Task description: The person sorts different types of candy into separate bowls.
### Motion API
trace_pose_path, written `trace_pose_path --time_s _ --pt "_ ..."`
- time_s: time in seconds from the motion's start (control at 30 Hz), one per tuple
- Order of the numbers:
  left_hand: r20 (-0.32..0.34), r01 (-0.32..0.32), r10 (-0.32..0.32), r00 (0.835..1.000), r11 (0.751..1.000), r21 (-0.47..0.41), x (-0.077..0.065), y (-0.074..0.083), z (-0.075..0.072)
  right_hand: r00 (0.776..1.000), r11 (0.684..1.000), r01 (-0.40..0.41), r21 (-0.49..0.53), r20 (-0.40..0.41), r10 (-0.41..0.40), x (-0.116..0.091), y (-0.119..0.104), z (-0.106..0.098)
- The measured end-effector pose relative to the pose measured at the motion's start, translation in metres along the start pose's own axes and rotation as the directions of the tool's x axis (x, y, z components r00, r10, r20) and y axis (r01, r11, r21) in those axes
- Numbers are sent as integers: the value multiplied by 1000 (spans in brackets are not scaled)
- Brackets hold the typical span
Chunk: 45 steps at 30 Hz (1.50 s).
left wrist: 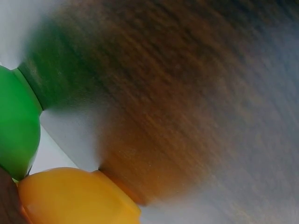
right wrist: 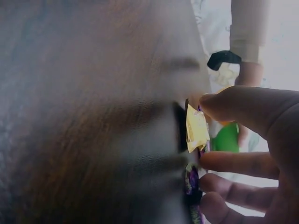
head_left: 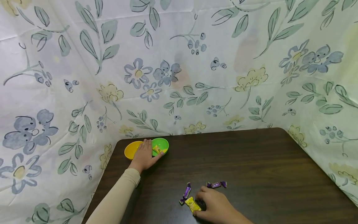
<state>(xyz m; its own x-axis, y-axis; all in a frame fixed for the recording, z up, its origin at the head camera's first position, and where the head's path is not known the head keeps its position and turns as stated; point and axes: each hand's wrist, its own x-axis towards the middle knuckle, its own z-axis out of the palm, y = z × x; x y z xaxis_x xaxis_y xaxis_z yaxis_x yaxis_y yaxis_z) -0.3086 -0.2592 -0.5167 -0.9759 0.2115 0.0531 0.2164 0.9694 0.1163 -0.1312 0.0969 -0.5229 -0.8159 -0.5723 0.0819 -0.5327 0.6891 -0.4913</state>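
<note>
My left hand [head_left: 143, 155] lies with straight fingers across the adjoining rims of a yellow bowl [head_left: 129, 151] and a green bowl [head_left: 166, 143]. Yellow-wrapped candy [head_left: 157, 149] shows inside the green one. In the left wrist view, the green bowl [left wrist: 18, 121] and yellow bowl [left wrist: 77, 196] stand side by side, the hand itself mostly out of sight. My right hand [head_left: 216, 205] is low over the table, thumb and forefinger spread either side of a yellow-wrapped candy [right wrist: 197, 128]. Purple-wrapped candies lie close by, one left [head_left: 187, 192], another beyond the knuckles [head_left: 216, 184].
The dark wooden table [head_left: 237, 155] meets a floral cloth [head_left: 179, 77] along its back and sides. Both bowls stand near its far left corner. A black band [right wrist: 224, 58] shows by the left wrist.
</note>
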Motion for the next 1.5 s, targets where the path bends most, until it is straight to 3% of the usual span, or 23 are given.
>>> trace_pose_path --time_s 0.47,1.5 --pt "-4 4 -4 1000 1000 -31 -1 1 -1 1000 997 16 -72 -6 -17 8 -5 6" --pt "-7 14 -14 1000 1000 -18 -1 2 -2 997 989 77 -123 -12 -79 13 -11 9"
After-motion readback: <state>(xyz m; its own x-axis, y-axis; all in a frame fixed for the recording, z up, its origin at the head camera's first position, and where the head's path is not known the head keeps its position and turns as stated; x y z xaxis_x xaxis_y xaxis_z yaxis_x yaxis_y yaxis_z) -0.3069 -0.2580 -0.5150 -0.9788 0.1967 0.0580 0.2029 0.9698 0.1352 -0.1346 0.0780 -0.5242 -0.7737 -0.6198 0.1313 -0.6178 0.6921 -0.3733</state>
